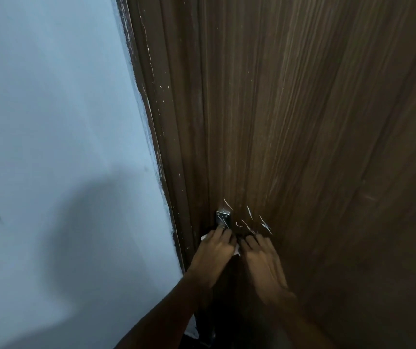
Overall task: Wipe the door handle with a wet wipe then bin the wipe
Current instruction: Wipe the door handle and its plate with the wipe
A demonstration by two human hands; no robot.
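Both hands at door handle (224,219), lower centre of frame. Left hand (214,250) fingers curled over white wet wipe (237,251), pressing handle; right hand (262,258) flat, fingers spread on wooden door (302,122). Wiping step underway, likely. Next: rub lever fully, then find bin, unseen.

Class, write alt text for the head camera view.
Two bare hands, left hand and right hand, press a white wipe at a dark wooden door, just below its metal handle plate; a pale wall lies left.

Door (302,122) dark brown, streaked grain – wall (51,96) pale blue – wipe (237,251) white.
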